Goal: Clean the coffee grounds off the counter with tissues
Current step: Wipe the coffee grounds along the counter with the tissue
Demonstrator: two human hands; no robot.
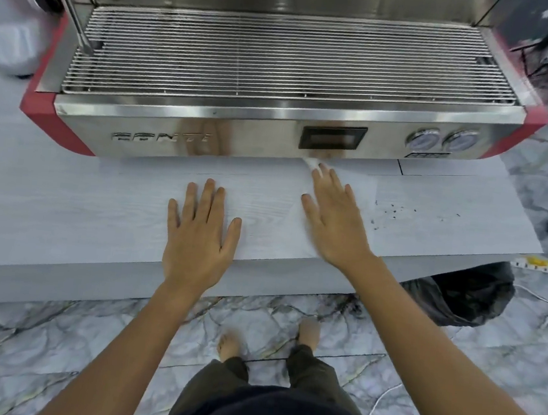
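Observation:
My right hand [335,220] lies flat with fingers spread on a white tissue [366,196] that is spread on the pale wood-grain counter [96,215]. A crumpled corner of the tissue sticks out past my fingertips, against the machine's front. Dark coffee grounds [393,213] are scattered on the counter just right of the tissue, thinning out toward the counter's right end. My left hand [200,233] rests palm down on the bare counter, to the left of the tissue, holding nothing.
A steel and red espresso machine [274,129] with a wire drip grate fills the back of the counter. A black bin bag [459,294] stands on the marble floor under the counter's right end, beside a power strip [535,263] and white cables.

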